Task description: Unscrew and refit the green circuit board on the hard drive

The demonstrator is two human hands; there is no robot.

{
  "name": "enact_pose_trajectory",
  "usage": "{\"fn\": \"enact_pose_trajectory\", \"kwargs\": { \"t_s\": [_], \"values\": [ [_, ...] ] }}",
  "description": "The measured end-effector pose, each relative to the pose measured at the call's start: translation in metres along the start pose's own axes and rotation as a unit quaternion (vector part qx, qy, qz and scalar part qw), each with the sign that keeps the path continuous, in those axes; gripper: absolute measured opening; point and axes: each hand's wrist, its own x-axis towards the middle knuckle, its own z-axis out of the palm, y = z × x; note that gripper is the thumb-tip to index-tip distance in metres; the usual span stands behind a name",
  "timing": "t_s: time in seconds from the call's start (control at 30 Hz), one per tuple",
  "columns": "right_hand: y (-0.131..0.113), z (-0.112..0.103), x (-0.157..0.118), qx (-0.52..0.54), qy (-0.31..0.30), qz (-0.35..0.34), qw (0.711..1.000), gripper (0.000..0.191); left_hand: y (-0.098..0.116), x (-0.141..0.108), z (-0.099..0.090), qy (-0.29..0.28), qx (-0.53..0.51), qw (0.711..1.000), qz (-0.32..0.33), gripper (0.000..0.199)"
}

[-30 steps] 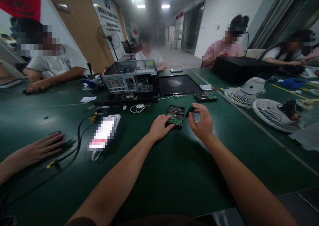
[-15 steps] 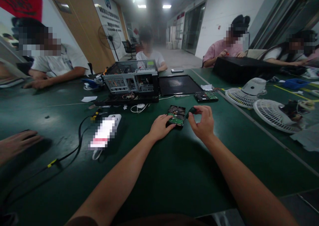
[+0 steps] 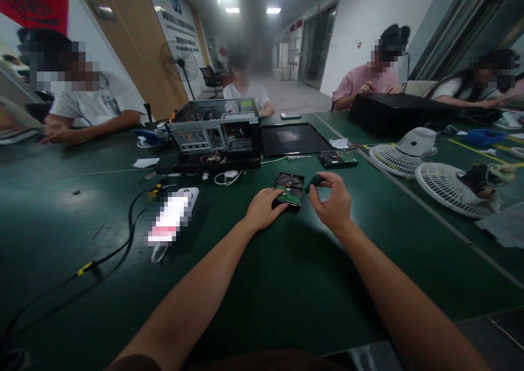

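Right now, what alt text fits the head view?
A person's left hand rests on a hard drive lying circuit side up on a green table, while the right hand pinches a small dark tool handle beside it. An opened computer case stands behind.

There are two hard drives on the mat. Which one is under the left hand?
The nearer hard drive, board side up, with the left hand resting on its near-left edge. The other hard drive lies untouched farther back to the right.
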Motion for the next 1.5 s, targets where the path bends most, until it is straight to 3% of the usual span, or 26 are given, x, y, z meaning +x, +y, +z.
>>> {"fn": "enact_pose_trajectory", "kwargs": {
  "t_s": [0.97, 1.3, 1.5],
  "values": [
    [0.0021, -0.0013, 0.0029, 0.009, 0.010, -0.049, 0.999, 0.041, -0.0004, -0.0008, 0.0000, -0.002, 0.009, 1.000, -0.004, 0.053],
    [0.0003, -0.0053, 0.0045, -0.035, 0.018, -0.047, 0.998, 0.037, 0.0000, -0.0014, -0.0009, 0.000, 0.005, 1.000, -0.007, 0.054],
    [0.0000, -0.0040, 0.0038, -0.006, -0.007, -0.045, 0.999, 0.039, 0.0001, -0.0008, -0.0020, -0.006, 0.003, 1.000, -0.003, 0.054]
  ]
}}
